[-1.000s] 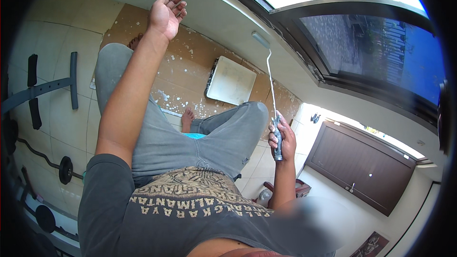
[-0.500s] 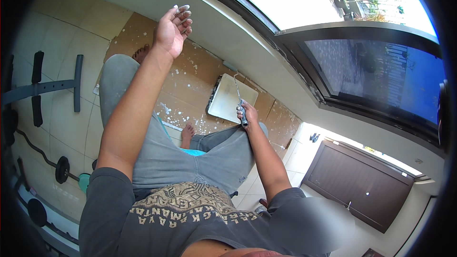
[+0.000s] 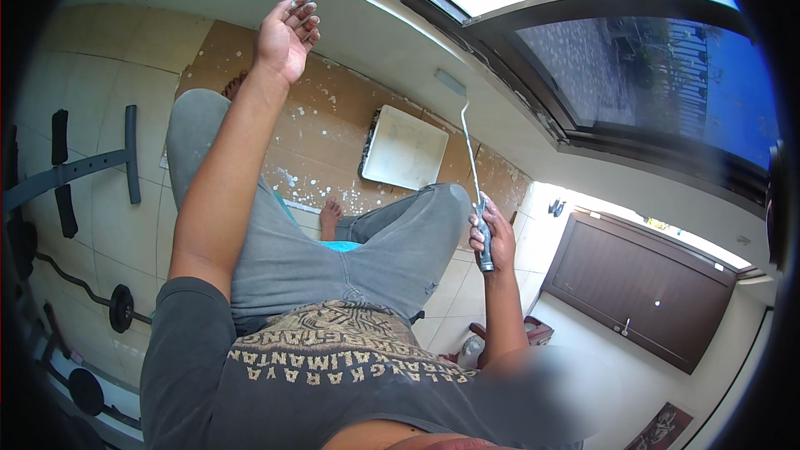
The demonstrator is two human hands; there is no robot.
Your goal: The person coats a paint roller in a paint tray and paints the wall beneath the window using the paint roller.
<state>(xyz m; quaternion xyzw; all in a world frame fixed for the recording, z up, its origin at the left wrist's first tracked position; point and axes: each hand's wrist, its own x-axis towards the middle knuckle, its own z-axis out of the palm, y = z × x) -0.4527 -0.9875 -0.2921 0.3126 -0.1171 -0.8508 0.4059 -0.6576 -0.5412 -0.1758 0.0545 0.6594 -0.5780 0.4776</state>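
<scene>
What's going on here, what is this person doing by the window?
A person stands by a window wall. Their right hand grips the handle of a paint roller, whose thin metal frame reaches up to the white wall strip below the window. Their left hand is open, fingers spread, raised near that wall and holding nothing. Below, a white paint tray sits on paint-spattered cardboard laid over the tiled floor. Weight equipment lies to the left.

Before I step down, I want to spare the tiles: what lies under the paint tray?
The paint tray rests on paint-spattered brown cardboard covering the floor tiles. Whatever is directly beneath the tray is hidden.
</scene>
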